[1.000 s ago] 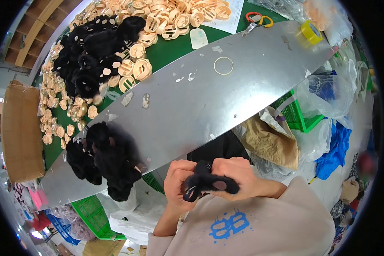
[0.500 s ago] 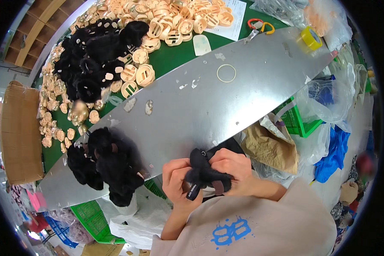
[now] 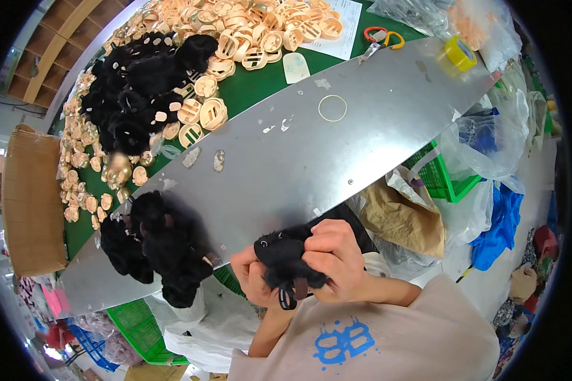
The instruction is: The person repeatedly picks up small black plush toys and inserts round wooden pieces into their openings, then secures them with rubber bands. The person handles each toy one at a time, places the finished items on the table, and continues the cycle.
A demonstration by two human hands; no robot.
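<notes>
Plush toy [image 3: 285,263], black and fuzzy, sits clamped between the fingers of left hand [image 3: 253,276] and right hand [image 3: 335,257], below the grey metal bench [image 3: 337,159].

Person wears a beige short-sleeved T-shirt [image 3: 419,336] with a blue splattered graphic print [image 3: 342,341] on the chest; both forearms bare, left hand [image 3: 255,274] and right hand [image 3: 337,259] ungloved.
</notes>
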